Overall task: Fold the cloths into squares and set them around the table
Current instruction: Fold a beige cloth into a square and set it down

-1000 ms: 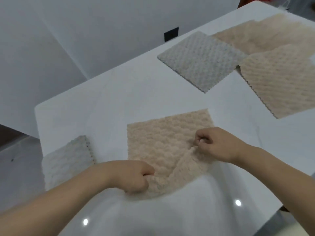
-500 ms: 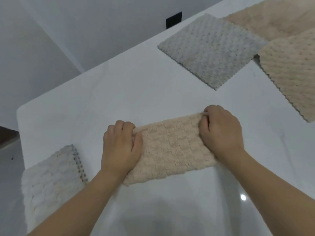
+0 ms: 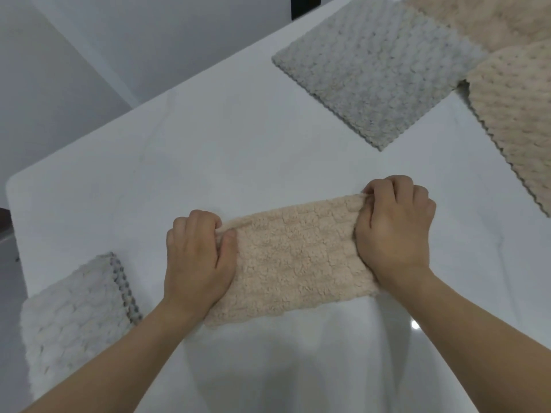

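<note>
A beige fluffy cloth (image 3: 295, 257) lies folded in half as a long rectangle on the white table (image 3: 208, 138), right in front of me. My left hand (image 3: 198, 257) grips its left end, fingers curled over the far corner. My right hand (image 3: 393, 231) grips the right end the same way. A folded white cloth (image 3: 77, 320) sits at the table's near left edge. A grey cloth (image 3: 375, 67) lies flat at the far right, with a beige waffle cloth (image 3: 518, 114) and another beige cloth (image 3: 483, 16) beside it.
The table's rounded left corner (image 3: 12, 186) and its far edge border a grey wall. A black socket plate (image 3: 304, 4) sits on the wall behind the table. Bare tabletop lies between the folded beige cloth and the grey cloth.
Both hands carried the near edge of the beige cloth over to the far edge, folding it in half. They now hold the two ends of the folded strip.
</note>
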